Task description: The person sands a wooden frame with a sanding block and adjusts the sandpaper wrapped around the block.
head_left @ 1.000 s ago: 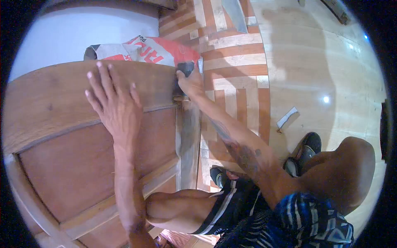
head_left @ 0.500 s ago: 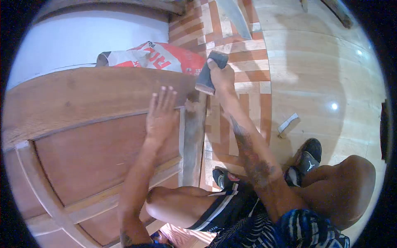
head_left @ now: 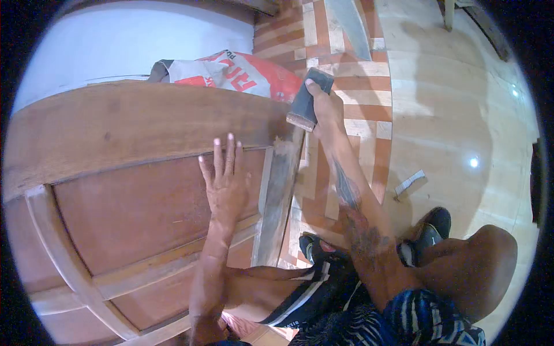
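A dark sanding block (head_left: 310, 99) with a pale worn edge is gripped in my right hand (head_left: 328, 109), near the right end of a wooden panel's curved top rail (head_left: 138, 115). My left hand (head_left: 225, 184) has its fingers spread over the brown inset panel (head_left: 127, 213), fingertips near the rail's lower edge; whether it touches the wood I cannot tell. The upright post (head_left: 280, 196) at the panel's right side shows pale, patchy wood.
Behind the rail lies a red and white sack (head_left: 248, 75) against a white surface (head_left: 138, 43). A small pale strip (head_left: 410, 182) lies on the tiled floor (head_left: 444, 127). My feet in dark footwear are at the lower right.
The block in my right hand has moved right, off the rail's end. My left hand has come away from the rail's upper edge, down and to the right.
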Available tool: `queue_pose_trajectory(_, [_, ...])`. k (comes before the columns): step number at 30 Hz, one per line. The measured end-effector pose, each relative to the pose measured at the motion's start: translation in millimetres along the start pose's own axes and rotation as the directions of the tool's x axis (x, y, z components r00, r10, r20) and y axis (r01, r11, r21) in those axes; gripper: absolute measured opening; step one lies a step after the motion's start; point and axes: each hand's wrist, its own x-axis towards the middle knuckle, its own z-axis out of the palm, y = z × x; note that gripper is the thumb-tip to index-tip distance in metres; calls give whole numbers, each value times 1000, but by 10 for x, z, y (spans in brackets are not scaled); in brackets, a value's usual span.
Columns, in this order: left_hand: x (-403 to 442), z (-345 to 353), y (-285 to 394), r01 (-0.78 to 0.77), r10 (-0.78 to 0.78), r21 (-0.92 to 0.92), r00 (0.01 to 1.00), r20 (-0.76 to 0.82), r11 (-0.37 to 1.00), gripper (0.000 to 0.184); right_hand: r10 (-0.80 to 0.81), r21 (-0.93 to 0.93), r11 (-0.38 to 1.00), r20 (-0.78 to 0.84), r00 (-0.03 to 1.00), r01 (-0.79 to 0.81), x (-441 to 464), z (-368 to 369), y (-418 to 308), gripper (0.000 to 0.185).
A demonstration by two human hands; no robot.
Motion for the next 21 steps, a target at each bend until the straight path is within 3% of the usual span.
queue_pose_trajectory(4, [-81, 162, 26, -60, 66, -78, 996, 67, 995, 78, 71, 26, 997, 149, 986, -76, -141, -40, 44, 27])
queue_pose_trajectory(9, [-89, 81, -119, -131, 230, -423, 954, 193, 897, 56, 51, 29, 998, 208, 977, -58, -53, -151, 202, 28])
queue_pose_trajectory(13, [-3, -113, -255, 41, 240, -690, 921, 306, 722, 53, 53, -7, 999, 227, 973, -52, -16, -142, 230, 28])
queue_pose_trajectory(19, [95, -85, -256, -24, 275, -809, 946, 172, 588, 57, 83, 89, 987, 423, 902, -132, -17, -154, 268, 35])
queue_pose_trajectory(21, [72, -171, -234, 87, 248, -797, 926, 286, 598, 59, 150, 133, 960, 504, 851, -248, -46, -188, 305, 37])
